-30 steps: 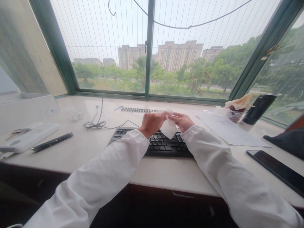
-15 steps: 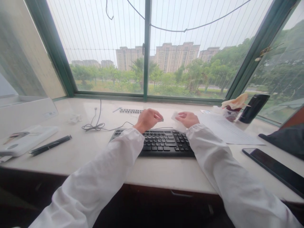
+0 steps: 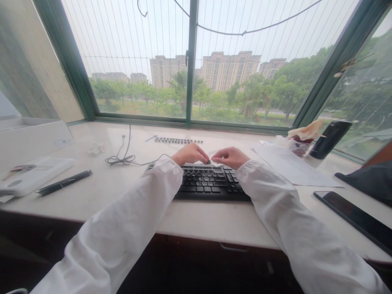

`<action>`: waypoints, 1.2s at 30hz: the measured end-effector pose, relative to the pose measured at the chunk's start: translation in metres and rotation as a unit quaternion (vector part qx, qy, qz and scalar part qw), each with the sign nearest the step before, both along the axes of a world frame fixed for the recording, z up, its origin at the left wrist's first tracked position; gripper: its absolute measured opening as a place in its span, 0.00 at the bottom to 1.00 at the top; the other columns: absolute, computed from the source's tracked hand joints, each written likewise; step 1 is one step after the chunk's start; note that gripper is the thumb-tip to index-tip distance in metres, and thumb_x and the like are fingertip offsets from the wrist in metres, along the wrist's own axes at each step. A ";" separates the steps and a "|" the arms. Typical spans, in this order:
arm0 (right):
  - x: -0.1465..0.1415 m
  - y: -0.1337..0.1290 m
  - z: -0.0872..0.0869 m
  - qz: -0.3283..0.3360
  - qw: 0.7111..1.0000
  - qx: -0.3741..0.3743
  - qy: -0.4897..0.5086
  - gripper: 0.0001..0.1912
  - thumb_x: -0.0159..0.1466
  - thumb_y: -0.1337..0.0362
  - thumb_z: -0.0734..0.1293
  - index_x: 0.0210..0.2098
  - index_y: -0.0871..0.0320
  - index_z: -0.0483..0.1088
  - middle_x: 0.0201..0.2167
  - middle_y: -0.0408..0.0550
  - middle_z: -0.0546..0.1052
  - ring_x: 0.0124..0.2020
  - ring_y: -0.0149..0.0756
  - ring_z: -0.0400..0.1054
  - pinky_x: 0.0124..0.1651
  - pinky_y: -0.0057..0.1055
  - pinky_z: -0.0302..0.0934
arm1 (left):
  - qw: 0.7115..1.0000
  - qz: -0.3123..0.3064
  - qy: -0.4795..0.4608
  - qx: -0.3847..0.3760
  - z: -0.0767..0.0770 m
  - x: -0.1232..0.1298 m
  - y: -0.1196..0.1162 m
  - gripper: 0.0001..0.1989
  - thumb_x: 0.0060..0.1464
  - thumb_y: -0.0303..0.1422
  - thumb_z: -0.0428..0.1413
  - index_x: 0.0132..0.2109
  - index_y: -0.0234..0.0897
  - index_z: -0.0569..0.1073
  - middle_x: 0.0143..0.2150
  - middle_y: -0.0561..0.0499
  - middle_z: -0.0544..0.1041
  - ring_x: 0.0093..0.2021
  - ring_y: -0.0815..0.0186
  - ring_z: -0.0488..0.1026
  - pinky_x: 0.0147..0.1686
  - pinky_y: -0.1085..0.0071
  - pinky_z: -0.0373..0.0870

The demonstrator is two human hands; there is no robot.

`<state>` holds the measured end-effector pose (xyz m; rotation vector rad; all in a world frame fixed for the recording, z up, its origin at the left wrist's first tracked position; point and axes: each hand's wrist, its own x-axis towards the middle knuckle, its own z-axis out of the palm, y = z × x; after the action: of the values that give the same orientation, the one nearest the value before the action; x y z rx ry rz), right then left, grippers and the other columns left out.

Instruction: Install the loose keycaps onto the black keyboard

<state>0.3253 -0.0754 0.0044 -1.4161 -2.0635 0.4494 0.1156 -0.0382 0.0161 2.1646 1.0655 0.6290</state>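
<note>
A black keyboard [image 3: 211, 182] lies in front of me, partly under my wrists and sleeves. Above its back edge, my left hand [image 3: 190, 154] pinches a small dark keycap [image 3: 209, 161] between thumb and fingertips. My right hand [image 3: 231, 157] comes in from the other side, fingers pinched together and tips close against the keycap. Whatever lies between the right fingertips is too small and hidden to make out. Behind my hands, a row of small keycaps [image 3: 177, 141] is lined up on the white table [image 3: 196, 220].
On the left are a coiled cable [image 3: 121, 160], crumpled tissue [image 3: 95, 149], a black pen [image 3: 65, 182], a white case with keys [image 3: 39, 173] and a white box [image 3: 36, 132]. On the right lie paper sheets [image 3: 290, 167], a phone [image 3: 355, 216] and a black upright object [image 3: 330, 139]. A window closes off the back.
My hands have come together over the keyboard, the right one moving left to the keycap. The white tissue seen at my right fingers earlier no longer shows there. The view has shifted slightly.
</note>
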 end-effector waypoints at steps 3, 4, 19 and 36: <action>-0.001 0.000 -0.001 0.006 1.000 0.009 0.009 0.16 0.53 0.52 0.71 0.35 0.55 0.80 0.24 0.44 0.78 0.23 0.28 0.60 0.26 0.26 0.51 | 1.000 0.002 -0.003 -0.003 -0.001 0.001 0.001 0.13 0.39 0.37 0.64 0.35 0.41 0.83 0.26 0.52 0.78 0.25 0.70 0.66 0.22 0.74 0.60; -0.002 0.000 -0.002 0.013 1.000 0.011 0.012 0.17 0.52 0.52 0.72 0.36 0.55 0.80 0.25 0.43 0.78 0.22 0.27 0.59 0.25 0.26 0.50 | 1.000 0.002 -0.005 -0.004 -0.001 0.001 0.001 0.13 0.38 0.38 0.64 0.35 0.41 0.83 0.27 0.52 0.78 0.26 0.70 0.66 0.22 0.75 0.59; 0.000 0.001 0.000 0.056 0.995 -0.011 -0.079 0.17 0.50 0.53 0.72 0.36 0.55 0.81 0.25 0.41 0.76 0.23 0.26 0.57 0.28 0.26 0.49 | 0.996 -0.030 0.027 -0.074 -0.007 0.004 0.000 0.16 0.36 0.41 0.65 0.36 0.40 0.83 0.22 0.55 0.71 0.26 0.71 0.58 0.23 0.73 0.52; 0.000 0.004 -0.005 0.080 0.983 -0.053 -0.158 0.15 0.54 0.54 0.69 0.37 0.55 0.81 0.26 0.43 0.78 0.26 0.29 0.65 0.31 0.25 0.55 | 0.994 -0.042 0.095 -0.031 -0.006 0.003 -0.001 0.15 0.43 0.43 0.60 0.29 0.34 0.81 0.27 0.51 0.78 0.32 0.67 0.69 0.32 0.72 0.59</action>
<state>0.3249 -0.0714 -0.0008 -1.4662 -2.4533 0.4281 0.1189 -0.0395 0.0100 2.2350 1.0711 0.3514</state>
